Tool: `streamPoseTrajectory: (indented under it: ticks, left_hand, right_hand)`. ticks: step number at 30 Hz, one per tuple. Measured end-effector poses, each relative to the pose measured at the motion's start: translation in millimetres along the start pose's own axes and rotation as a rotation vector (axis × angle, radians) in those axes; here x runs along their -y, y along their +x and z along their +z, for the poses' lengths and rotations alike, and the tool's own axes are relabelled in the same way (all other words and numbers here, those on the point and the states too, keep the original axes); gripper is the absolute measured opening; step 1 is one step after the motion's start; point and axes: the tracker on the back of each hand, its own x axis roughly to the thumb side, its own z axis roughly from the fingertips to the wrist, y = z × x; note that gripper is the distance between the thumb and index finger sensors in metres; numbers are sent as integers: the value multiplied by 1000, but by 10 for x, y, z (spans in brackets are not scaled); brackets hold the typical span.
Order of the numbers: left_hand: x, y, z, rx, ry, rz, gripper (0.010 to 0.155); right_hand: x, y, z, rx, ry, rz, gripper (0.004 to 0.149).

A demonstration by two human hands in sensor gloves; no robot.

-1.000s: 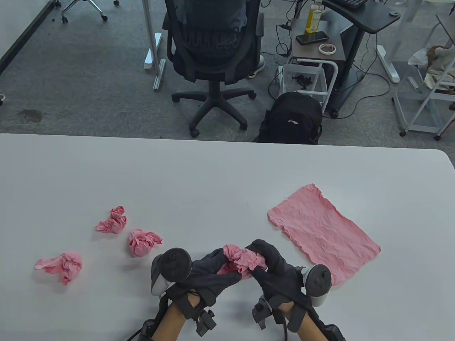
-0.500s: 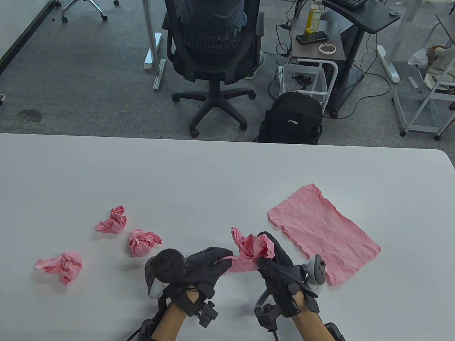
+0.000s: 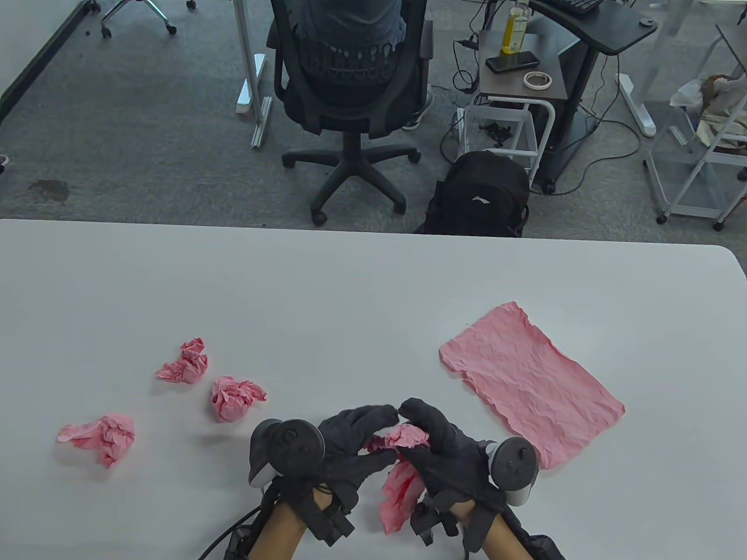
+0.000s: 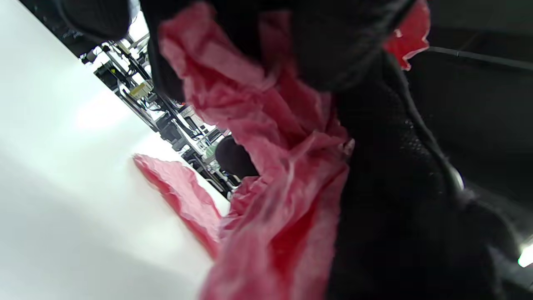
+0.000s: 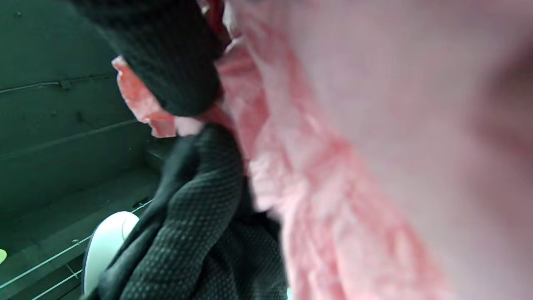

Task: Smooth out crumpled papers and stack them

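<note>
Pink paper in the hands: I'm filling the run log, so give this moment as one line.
left hand: holds pink paper | right hand: holds same paper, partly unfolded | flattened sheet: on table | crumpled balls waiting: three

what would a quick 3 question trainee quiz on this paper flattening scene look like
1. True or false: the flattened sheet lies on the table to the right of the hands.
2. How many crumpled balls sit untouched to the left of the hands? A) two B) three C) five
3. Fill in: the paper being opened is held by ____ hands.

Key:
1. True; it lies apart from the right hand.
2. B: far-left ball, upper ball, nearest ball.
3. Both; the left hand and the right hand each grip it, part of it hanging down toward the table's near edge.
</note>
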Motion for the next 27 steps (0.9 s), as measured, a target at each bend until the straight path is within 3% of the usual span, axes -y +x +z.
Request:
streamPoseTrajectory:
  ticks: [5, 8, 11, 14, 17, 19, 23, 27]
  left_hand:
    - [-107, -65, 46, -9, 125, 139, 44]
    - [-98, -102, 40, -21, 102, 150, 45]
    - [-112, -92, 44, -16, 107, -2, 47]
    - [-159, -94, 45, -31, 119, -258, 46]
    - [-187, -104, 90, -60, 159, -273, 46]
    - [-148, -60, 76, 4, 128, -192, 62]
    - [34, 84, 30, 32, -116, -151, 110]
    - [132, 146, -19, 43, -169, -249, 116]
  right_hand:
    - [179, -88, 9, -120, -159, 40, 45]
    - [211, -159, -2, -166, -154, -35, 40]
    - [206, -210, 7, -213, -156, -232, 38]
    - [187, -243, -8, -234, -141, -376, 38]
    - [180, -222, -5, -238, -77, -252, 40]
    - [187, -177, -1, -216, -110, -86, 43]
    - [172, -97, -6, -139, -85, 58, 42]
    - [104, -5, -1, -87, -77, 183, 47]
